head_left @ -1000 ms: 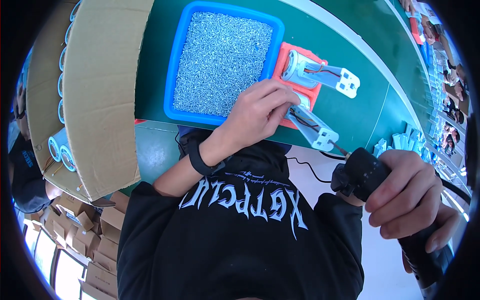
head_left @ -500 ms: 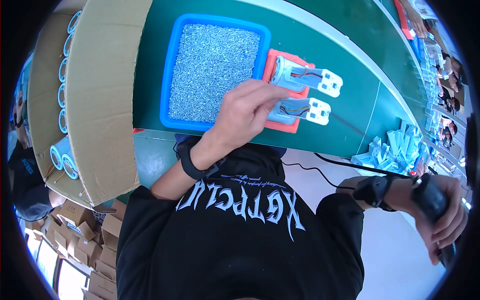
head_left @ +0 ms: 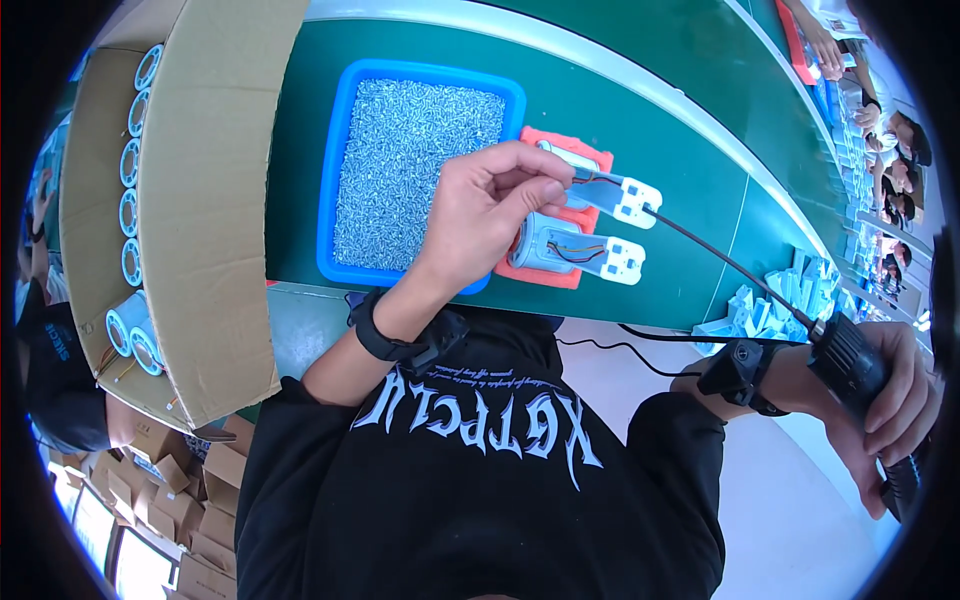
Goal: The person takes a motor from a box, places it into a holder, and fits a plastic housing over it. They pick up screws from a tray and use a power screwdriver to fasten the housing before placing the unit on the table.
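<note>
My right hand point(head_left: 890, 410) is closed around a black electric screwdriver point(head_left: 850, 365) at the right. Its long thin bit point(head_left: 730, 258) slants up and left, with the tip at the white end plate point(head_left: 634, 203) of the farther light-blue housing. My left hand point(head_left: 490, 210) has thumb and forefinger pinched together over that housing's arm; anything between them is too small to make out. A second light-blue housing point(head_left: 540, 245) with a white end plate and coloured wires lies nearer me. Both rest in a red foam holder point(head_left: 567, 279).
A blue tray point(head_left: 328, 210) of small metal screws stands left of the holder on the green table point(head_left: 690, 180). A cardboard box point(head_left: 215, 200) with white-and-blue cylinders stands at the left. Light-blue parts point(head_left: 765, 312) are piled at the right. A black cable point(head_left: 650, 335) runs along the table's near edge.
The screwdriver has swung so its bit reaches the farther end plate. My left hand has shifted from the nearer housing to the farther one, still pinched. The camera view has shifted slightly.
</note>
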{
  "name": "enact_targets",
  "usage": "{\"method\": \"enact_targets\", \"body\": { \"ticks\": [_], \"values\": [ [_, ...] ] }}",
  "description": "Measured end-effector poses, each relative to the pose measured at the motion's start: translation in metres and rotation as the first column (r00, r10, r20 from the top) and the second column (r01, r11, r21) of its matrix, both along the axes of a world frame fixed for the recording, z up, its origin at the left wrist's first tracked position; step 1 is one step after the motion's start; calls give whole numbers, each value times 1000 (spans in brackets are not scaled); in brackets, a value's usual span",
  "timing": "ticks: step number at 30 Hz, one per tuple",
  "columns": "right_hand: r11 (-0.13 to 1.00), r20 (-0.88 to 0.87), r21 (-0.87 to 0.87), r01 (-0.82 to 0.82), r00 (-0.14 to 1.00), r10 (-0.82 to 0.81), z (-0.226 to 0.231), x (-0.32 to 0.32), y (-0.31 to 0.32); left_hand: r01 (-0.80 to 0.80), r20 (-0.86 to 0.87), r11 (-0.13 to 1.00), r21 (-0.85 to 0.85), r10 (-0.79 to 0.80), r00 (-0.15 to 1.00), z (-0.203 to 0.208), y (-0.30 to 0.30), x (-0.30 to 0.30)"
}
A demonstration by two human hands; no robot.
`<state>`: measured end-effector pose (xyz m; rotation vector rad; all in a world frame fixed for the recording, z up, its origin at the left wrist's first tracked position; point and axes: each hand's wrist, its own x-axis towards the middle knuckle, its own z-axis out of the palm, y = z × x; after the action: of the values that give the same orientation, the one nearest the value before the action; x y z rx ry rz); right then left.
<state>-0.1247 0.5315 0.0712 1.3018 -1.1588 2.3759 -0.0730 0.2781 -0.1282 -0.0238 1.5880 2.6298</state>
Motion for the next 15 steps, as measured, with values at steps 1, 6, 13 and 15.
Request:
{"method": "enact_targets", "body": {
  "ticks": [1,6,13,15],
  "values": [
    [1000,9,-3,1,1000,-1,-3,-1,-1,-20,-22,1000,-4,20,1000,1,2,-1],
    [1000,55,-10,5,998,-5,-14,-7,-6,12,-36,998,63,-10,999,-1,9,-8],
    [1000,156,-15,20,988,-18,-31,-22,-5,24,10,992,121,-25,1000,-3,16,-10],
    [998,162,-40,43,986,-36,-33,-24,-6,31,-9,994,103,-30,999,-6,18,-9]
  ]
}}
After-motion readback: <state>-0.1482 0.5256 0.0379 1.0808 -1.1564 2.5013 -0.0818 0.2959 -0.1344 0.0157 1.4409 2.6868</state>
